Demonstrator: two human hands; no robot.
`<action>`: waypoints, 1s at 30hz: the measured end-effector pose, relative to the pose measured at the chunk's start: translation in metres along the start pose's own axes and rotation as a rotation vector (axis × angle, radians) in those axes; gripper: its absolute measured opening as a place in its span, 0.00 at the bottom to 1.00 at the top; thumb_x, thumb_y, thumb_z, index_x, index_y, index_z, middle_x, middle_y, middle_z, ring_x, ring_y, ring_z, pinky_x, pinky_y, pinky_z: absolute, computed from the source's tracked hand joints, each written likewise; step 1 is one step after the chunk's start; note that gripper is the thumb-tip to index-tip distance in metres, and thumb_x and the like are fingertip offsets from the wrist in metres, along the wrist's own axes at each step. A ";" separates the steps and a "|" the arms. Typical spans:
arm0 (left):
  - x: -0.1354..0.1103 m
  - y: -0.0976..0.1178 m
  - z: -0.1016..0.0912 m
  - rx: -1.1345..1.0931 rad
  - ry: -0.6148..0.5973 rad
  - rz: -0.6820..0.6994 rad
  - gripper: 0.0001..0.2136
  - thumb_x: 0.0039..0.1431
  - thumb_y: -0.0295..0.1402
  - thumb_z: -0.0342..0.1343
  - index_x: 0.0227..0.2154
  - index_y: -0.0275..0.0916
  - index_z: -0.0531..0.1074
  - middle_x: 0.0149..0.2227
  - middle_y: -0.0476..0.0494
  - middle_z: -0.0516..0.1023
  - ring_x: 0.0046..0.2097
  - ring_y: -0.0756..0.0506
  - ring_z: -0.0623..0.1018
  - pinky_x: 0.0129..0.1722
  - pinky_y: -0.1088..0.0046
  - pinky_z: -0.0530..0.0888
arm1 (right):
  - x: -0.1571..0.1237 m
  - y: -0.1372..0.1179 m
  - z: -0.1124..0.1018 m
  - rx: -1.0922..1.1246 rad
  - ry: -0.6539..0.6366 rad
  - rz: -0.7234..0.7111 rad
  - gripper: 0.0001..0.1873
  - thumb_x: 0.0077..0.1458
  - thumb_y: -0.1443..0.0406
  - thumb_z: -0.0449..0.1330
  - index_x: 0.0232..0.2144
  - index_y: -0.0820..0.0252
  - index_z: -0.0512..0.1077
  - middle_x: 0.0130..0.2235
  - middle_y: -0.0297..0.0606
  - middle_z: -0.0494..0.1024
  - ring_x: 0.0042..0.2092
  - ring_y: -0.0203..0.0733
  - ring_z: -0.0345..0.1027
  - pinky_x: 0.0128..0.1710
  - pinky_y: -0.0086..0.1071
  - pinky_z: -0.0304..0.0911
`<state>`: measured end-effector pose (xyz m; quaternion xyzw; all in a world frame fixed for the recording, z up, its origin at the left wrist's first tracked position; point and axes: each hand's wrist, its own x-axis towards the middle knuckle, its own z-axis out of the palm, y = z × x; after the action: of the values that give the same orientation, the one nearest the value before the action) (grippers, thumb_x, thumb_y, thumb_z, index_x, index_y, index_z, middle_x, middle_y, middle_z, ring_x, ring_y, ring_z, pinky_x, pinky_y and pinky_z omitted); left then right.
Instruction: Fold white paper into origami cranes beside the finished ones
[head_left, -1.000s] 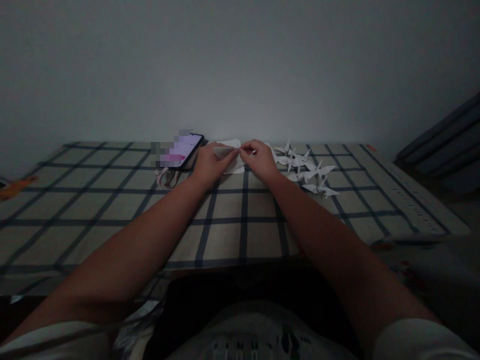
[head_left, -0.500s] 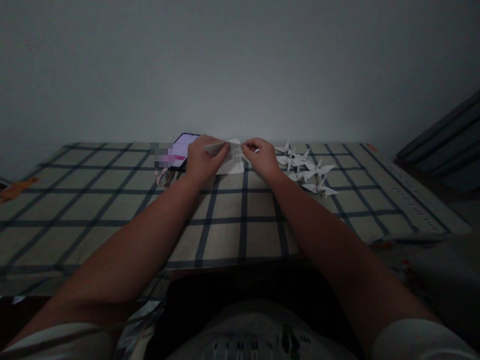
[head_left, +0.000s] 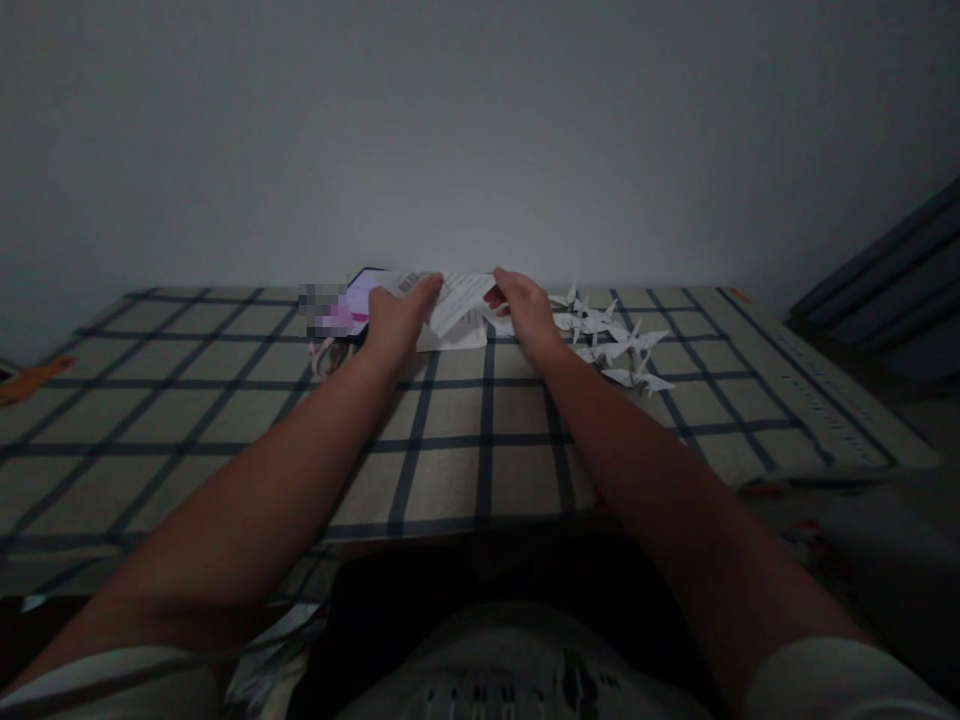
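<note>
A printed sheet of paper [head_left: 466,296], partly folded, is held up between both hands above the table. My left hand [head_left: 399,312] grips its left end, thumb on top. At the other end my right hand [head_left: 523,302] pinches the paper's edge between thumb and fingers. Beneath it lies another piece of white paper [head_left: 469,338], mostly covered. Just right of my right hand sits a cluster of several folded paper cranes [head_left: 634,350]. To the left of my left hand is a phone [head_left: 360,300] with a lit screen, partly hidden by the hand and paper.
A checked cloth [head_left: 450,430] covers the table, which stands against a plain wall [head_left: 480,140]. A pinkish looped item [head_left: 324,356] lies below the phone. An orange item [head_left: 37,380] is at the far left edge.
The held paper has been lifted and opened out wider, showing more of its printed face. My left thumb has shifted left, and my right hand has turned slightly with fingers less curled.
</note>
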<state>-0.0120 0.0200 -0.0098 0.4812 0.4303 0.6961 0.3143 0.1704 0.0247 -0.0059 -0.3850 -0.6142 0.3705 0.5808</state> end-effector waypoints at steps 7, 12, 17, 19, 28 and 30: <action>-0.018 -0.005 0.014 -0.142 -0.097 -0.116 0.17 0.44 0.41 0.71 0.33 0.37 0.76 0.40 0.39 0.84 0.41 0.41 0.84 0.42 0.64 0.81 | -0.010 -0.003 0.008 0.077 -0.219 0.052 0.17 0.53 0.50 0.65 0.31 0.59 0.77 0.35 0.37 0.82 0.36 0.38 0.74 0.39 0.32 0.70; -0.019 -0.007 0.014 -0.132 -0.101 -0.099 0.16 0.45 0.41 0.70 0.35 0.37 0.79 0.38 0.39 0.84 0.38 0.42 0.84 0.40 0.65 0.81 | -0.013 -0.005 0.005 -0.038 -0.197 -0.056 0.16 0.56 0.52 0.63 0.31 0.58 0.78 0.35 0.37 0.83 0.38 0.40 0.75 0.43 0.34 0.69; -0.012 -0.005 0.010 -0.043 -0.035 -0.078 0.12 0.46 0.37 0.69 0.33 0.38 0.81 0.34 0.41 0.84 0.34 0.43 0.82 0.36 0.66 0.79 | -0.013 -0.006 0.003 -0.186 -0.165 -0.172 0.17 0.58 0.51 0.61 0.30 0.57 0.78 0.33 0.37 0.81 0.36 0.41 0.73 0.42 0.35 0.68; -0.007 -0.002 0.006 0.047 0.000 -0.009 0.11 0.47 0.38 0.68 0.32 0.38 0.82 0.32 0.43 0.83 0.33 0.44 0.81 0.35 0.69 0.77 | -0.012 -0.005 0.002 -0.214 -0.138 -0.213 0.17 0.59 0.52 0.60 0.30 0.57 0.78 0.32 0.37 0.81 0.36 0.41 0.72 0.42 0.35 0.67; 0.013 0.019 -0.022 0.513 -0.072 0.383 0.08 0.50 0.35 0.64 0.33 0.42 0.83 0.31 0.46 0.81 0.33 0.46 0.76 0.43 0.68 0.73 | -0.008 -0.002 -0.001 -0.124 -0.042 -0.172 0.15 0.58 0.53 0.62 0.32 0.57 0.79 0.35 0.39 0.81 0.39 0.42 0.74 0.45 0.37 0.68; 0.015 0.021 -0.026 0.566 -0.113 0.453 0.06 0.50 0.35 0.64 0.32 0.44 0.83 0.32 0.46 0.82 0.35 0.45 0.77 0.46 0.66 0.73 | -0.008 -0.002 0.000 -0.098 -0.032 -0.162 0.16 0.57 0.52 0.62 0.31 0.58 0.78 0.35 0.39 0.81 0.39 0.42 0.74 0.45 0.37 0.68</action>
<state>-0.0417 0.0162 0.0107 0.6699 0.4703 0.5737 0.0297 0.1706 0.0171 -0.0078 -0.3560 -0.6699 0.2980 0.5794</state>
